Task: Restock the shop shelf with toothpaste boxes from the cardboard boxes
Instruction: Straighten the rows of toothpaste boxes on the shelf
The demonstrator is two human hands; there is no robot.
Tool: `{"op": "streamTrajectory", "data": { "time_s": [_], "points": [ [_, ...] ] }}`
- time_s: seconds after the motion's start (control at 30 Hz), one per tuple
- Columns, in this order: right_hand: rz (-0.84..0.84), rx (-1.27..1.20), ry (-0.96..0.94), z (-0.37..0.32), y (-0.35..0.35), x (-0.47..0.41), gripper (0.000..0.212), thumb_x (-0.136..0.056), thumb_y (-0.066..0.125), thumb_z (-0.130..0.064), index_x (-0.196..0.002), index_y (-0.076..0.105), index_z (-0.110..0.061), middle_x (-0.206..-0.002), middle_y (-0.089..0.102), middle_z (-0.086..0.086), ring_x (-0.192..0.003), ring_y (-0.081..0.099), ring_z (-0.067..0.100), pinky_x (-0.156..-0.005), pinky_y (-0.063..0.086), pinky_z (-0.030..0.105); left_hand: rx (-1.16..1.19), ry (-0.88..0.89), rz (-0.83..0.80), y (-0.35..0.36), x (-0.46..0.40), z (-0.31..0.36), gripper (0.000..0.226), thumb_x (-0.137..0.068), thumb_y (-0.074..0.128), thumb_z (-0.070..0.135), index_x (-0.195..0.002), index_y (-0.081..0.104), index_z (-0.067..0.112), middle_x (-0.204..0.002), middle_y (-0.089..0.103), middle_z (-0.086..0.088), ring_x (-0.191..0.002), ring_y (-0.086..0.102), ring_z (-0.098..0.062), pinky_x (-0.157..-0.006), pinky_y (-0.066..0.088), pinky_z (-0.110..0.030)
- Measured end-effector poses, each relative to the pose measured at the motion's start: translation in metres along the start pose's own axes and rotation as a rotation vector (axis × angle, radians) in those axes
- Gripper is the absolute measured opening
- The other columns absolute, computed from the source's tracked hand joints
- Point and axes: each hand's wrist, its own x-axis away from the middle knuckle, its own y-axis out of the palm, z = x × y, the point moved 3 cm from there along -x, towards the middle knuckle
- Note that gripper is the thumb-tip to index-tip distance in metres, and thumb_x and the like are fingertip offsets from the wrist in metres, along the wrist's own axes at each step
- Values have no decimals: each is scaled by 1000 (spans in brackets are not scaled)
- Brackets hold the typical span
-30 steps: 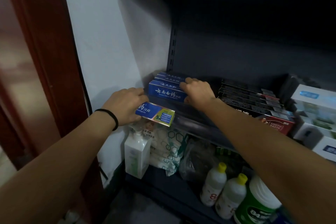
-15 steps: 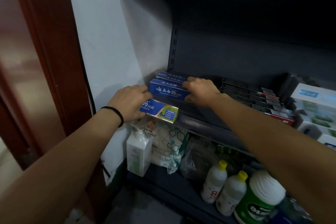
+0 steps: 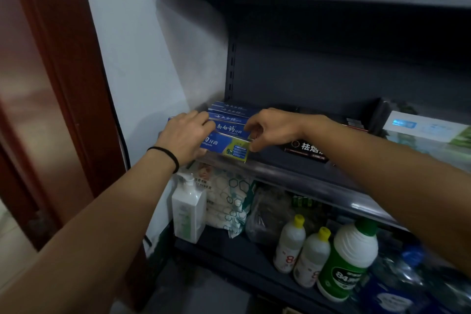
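Blue toothpaste box at shelf front edge, my left hand gripping its left end, right hand fingers pinching right end. Behind: row of blue boxes stacked toward back. Step: seating box in row. Next: push flush, let go, fetch another.

- The front blue toothpaste box reads "牙膏" in white, with part of the word "toothpaste" in small letters beneath.
- The blue box behind it reads "南白药牙膏" on its long face.
- The black box, right of the front blue box, shows white characters "祛烟", the rest hidden by an arm.
- The green-labelled bottle, on the shelf below, bears "84".
- The white bottle, just left of it, shows a red "8".
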Motion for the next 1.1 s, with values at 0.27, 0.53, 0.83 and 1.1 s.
{"op": "streamTrajectory", "data": {
  "time_s": [0.27,0.53,0.83,1.1],
  "points": [
    [56,-78,-15,-4,7,-5,32,-78,77,-37,-101,70,-17,-94,67,-7,-86,63,9,-82,55,35,-6,15,82,5,-2,4,61,-44,92,33,-90,61,10,-87,62,-9,-74,61,-27,-57,50,-33],
    [236,-93,5,14,-3,-3,32,-73,82,-29,-98,71,-11,-88,67,-3,-83,64,13,-74,54,30,183,-78,29,2,-15,-22,61,-65,84,24,-119,58,8,-111,57,-12,-100,56,-32,-75,48,-39],
    [289,-75,38,33,-10,-3,26,-74,82,-27,-93,72,-12,-84,68,-3,-80,65,13,-69,55,29,364,-255,-186,18,-50,-58,50,-82,70,13,-129,57,19,-121,58,-9,-112,52,-27,-99,39,-36],
    [295,-11,48,42,2,-19,25,-75,80,-27,-90,71,-10,-86,67,4,-81,63,18,-71,55,35,369,-323,-238,38,-64,-62,48,-80,73,11,-126,60,13,-126,60,-10,-116,53,-28,-101,37,-31]
  ]
}}
